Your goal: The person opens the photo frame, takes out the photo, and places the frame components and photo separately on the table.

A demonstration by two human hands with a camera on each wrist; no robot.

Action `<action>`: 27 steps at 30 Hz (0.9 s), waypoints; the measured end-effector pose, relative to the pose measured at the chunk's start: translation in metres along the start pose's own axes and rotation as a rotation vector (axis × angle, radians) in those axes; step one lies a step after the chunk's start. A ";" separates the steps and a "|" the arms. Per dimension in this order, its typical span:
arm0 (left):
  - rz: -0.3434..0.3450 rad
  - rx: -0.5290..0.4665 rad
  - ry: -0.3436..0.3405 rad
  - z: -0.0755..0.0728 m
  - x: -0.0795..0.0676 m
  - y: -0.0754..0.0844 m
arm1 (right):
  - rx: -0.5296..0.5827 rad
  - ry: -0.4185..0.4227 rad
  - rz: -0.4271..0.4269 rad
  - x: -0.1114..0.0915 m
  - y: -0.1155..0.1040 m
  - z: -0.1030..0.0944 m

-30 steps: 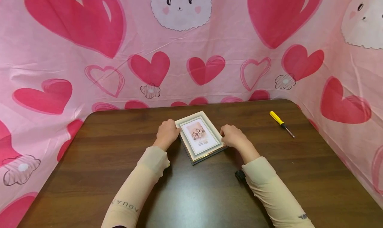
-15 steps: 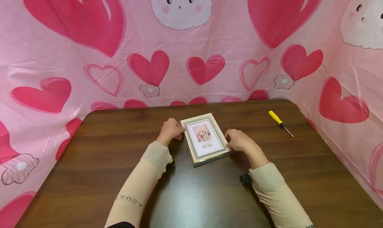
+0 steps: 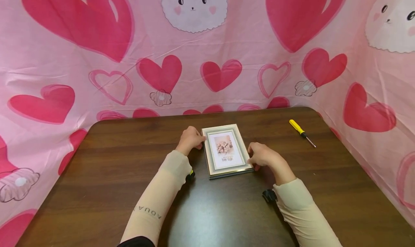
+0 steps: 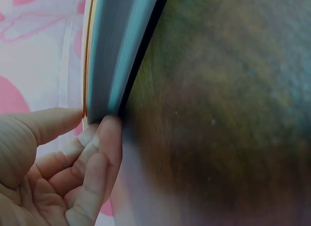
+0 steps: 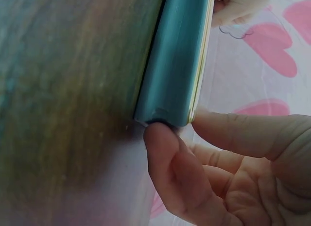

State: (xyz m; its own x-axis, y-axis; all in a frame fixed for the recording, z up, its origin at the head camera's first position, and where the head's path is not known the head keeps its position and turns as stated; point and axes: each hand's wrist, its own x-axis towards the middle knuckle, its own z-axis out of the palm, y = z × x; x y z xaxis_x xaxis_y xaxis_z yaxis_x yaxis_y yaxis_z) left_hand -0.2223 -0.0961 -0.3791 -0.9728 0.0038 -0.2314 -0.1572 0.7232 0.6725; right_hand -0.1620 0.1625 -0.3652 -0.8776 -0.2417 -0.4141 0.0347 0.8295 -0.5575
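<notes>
A picture frame [image 3: 240, 149] with a cream and pale green border lies face up on the table, holding a flower picture [image 3: 224, 146]. At its left side my left hand [image 3: 191, 138] pinches the edge; in the left wrist view the thumb is at the gold-lined front rim and the curled fingers [image 4: 111, 138] are against the side. My right hand [image 3: 263, 155] grips the opposite edge near the lower right corner. The right wrist view has its thumb at the front rim and a fingertip [image 5: 160, 138] under the teal side wall [image 5: 175, 65].
A yellow-handled screwdriver [image 3: 301, 132] rests on the right part of the brown wooden table [image 3: 123, 160]. Pink cloth [image 3: 191, 45] with hearts hangs behind and along both sides. A dark wrist-worn device [image 3: 270, 196] shows beside the right sleeve.
The picture frame has shifted to the right and turned so that its sides stand straighter to me. Both hands have moved along with it, staying at its edges.
</notes>
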 end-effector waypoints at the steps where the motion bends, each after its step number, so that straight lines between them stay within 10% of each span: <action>1: -0.001 0.000 0.001 0.000 0.000 0.000 | 0.007 -0.002 0.004 0.000 0.000 0.001; 14: 0.011 0.048 -0.025 0.004 -0.005 0.002 | 0.033 -0.001 0.012 -0.007 0.001 0.005; 27: -0.026 -0.189 -0.265 -0.008 -0.043 -0.002 | 0.113 -0.029 -0.081 -0.006 0.010 -0.004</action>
State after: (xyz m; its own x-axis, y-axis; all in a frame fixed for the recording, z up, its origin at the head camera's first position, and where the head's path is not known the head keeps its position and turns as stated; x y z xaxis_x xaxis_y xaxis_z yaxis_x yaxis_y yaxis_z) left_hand -0.1818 -0.1031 -0.3652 -0.8938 0.1847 -0.4087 -0.2347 0.5841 0.7770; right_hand -0.1580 0.1741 -0.3653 -0.8657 -0.3208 -0.3842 0.0197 0.7452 -0.6666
